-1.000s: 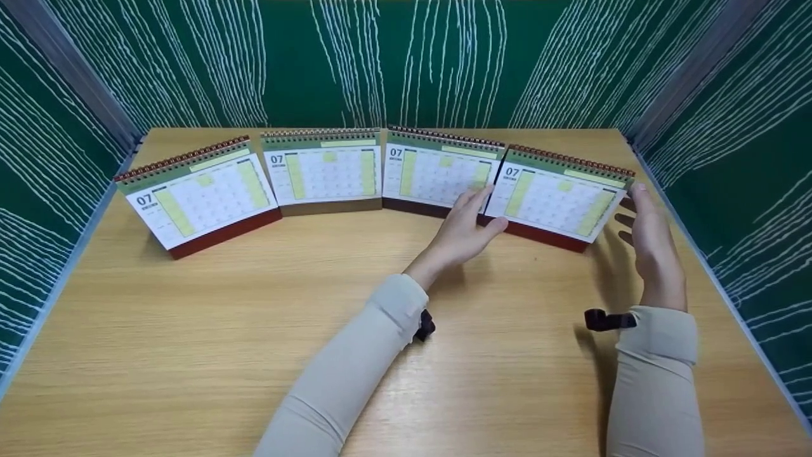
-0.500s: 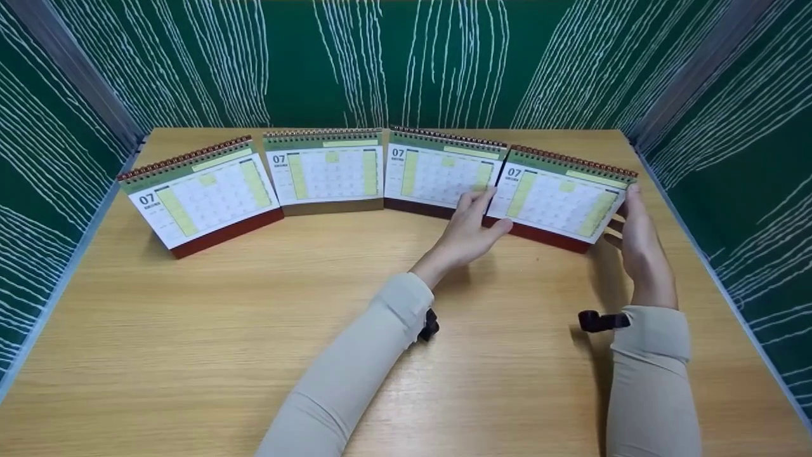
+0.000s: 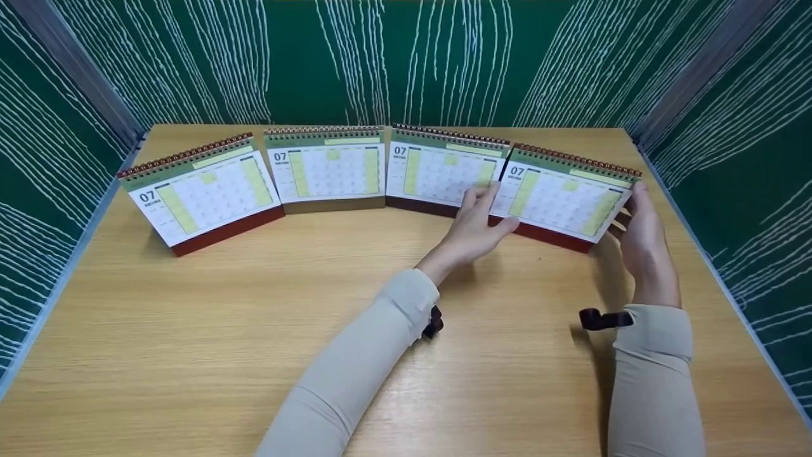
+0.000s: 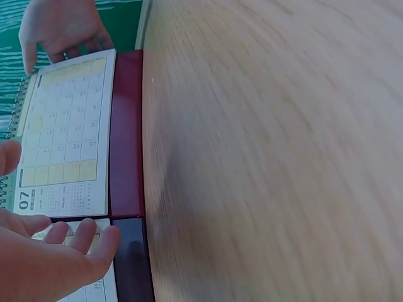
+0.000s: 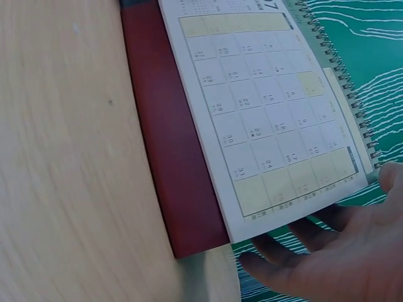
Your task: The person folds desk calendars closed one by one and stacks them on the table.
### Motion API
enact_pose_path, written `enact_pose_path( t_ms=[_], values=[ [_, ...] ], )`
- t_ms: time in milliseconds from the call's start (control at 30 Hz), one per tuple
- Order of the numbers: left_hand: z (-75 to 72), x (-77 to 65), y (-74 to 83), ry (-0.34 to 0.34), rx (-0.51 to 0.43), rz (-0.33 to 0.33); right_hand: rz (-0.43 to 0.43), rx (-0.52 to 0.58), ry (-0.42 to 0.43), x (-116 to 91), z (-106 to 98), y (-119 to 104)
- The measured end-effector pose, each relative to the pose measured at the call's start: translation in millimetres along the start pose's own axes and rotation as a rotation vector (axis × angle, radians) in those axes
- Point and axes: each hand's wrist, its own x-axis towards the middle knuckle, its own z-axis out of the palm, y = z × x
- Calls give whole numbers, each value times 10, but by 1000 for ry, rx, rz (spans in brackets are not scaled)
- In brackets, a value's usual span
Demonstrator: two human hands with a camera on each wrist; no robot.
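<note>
Several desk calendars stand tent-like in an arc, each showing 07. At the right end is a red-based calendar [image 3: 558,197], its left side meeting a dark-based calendar [image 3: 438,171]. My left hand [image 3: 466,231] lies over the seam between these two, fingers extended and thumb spread toward the red base. My right hand [image 3: 647,244] is at the right-end calendar's outer side. In the right wrist view, its thumb is by the top corner and its fingers [image 5: 274,255] reach behind the side edge. Whether they press on it is hard to tell.
Farther left stand a brown-based calendar [image 3: 327,168] and another red-based calendar [image 3: 203,193] angled inward. The wooden table [image 3: 190,355] is bordered by green walls [image 3: 317,63] with white streaks at the back and both sides.
My right hand has moved left, up to the outer edge of the right-end calendar. My left hand stays at the seam, and the calendars look almost unmoved.
</note>
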Motion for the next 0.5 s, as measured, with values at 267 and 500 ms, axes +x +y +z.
enact_pose_path(
  t_ms=[267,500],
  values=[
    [-8,28,-28,-11,-7,15,-151,53,42,-20,41,-83],
    [-8,49,-47,-21,-13,27,-252,60,73,-107,84,-224]
  ],
)
